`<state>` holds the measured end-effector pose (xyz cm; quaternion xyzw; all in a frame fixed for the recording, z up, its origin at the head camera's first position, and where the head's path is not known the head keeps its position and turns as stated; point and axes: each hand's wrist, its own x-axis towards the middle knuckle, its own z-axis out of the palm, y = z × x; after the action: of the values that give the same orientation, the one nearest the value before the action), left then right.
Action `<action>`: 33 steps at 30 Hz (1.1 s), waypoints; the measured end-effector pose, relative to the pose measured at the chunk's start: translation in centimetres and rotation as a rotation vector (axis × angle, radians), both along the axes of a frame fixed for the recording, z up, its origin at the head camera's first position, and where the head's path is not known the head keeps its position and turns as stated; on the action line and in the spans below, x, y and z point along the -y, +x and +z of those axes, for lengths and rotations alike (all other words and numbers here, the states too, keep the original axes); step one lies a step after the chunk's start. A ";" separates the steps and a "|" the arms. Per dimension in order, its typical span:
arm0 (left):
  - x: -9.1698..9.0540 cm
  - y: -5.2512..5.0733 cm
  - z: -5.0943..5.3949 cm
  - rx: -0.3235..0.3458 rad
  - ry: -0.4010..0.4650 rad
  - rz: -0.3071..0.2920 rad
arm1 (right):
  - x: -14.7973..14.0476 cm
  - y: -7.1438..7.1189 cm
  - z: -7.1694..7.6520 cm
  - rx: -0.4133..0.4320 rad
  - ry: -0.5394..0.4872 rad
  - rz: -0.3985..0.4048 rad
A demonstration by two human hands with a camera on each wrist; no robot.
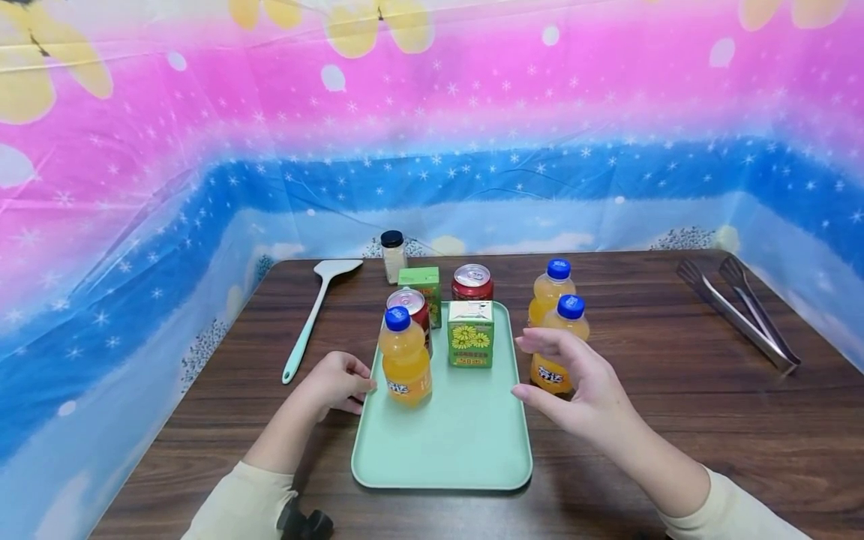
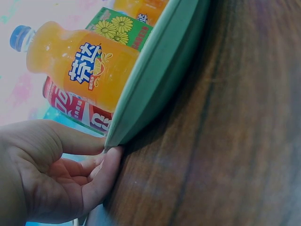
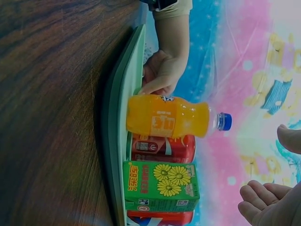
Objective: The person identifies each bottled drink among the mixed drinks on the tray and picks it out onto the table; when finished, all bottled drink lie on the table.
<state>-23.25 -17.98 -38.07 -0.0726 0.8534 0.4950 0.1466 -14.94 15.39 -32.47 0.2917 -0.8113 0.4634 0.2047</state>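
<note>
One mint-green tray (image 1: 466, 450) lay on a dark wood-grain table (image 1: 641, 337) in the head view. On its left side stood an orange Fanta bottle (image 1: 406, 367) with a blue cap, a red cola can (image 1: 421, 311) just behind it. A green chrysanthemum-drink carton (image 1: 471, 341) stood nearer the right rim; a second carton (image 1: 420, 281) and a second can (image 1: 472, 283) were at the far end, that can's base hidden. The left hand (image 1: 337, 384) held the left rim. The right hand (image 1: 587, 382), thumb and fingers apart, hovered by the right rim before two more Fanta bottles (image 1: 559, 285) (image 1: 550, 371) on the table; contact with the front one could not be told. A spatula (image 1: 313, 322) lay left, metal tongs (image 1: 749, 322) right.

The left wrist view showed thumb and forefinger pinching the rim, beside the tray's bottle and can.

In the right wrist view, the right hand was empty, well apart from the tray and carton.

Lifting or tugging from one side would likely tilt the tray and topple its slim, tall bottle first. A careless inward sweep by the right hand could knock the nearby bottles over.
</note>
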 end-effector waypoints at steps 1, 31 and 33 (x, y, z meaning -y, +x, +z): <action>0.0 0.0 0.0 0.000 0.002 0.000 | 0.0 0.0 0.0 -0.001 -0.003 0.001; 0.0 -0.1 -0.1 0.005 0.006 -0.006 | 0.4 0.1 0.3 0.000 -0.021 0.016; 0.0 -0.1 0.0 0.006 0.004 -0.006 | 0.4 0.1 0.4 0.002 -0.024 0.018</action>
<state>-23.35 -18.00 -38.12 -0.0710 0.8521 0.4961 0.1507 -14.86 14.94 -32.11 0.2959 -0.8035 0.4750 0.2031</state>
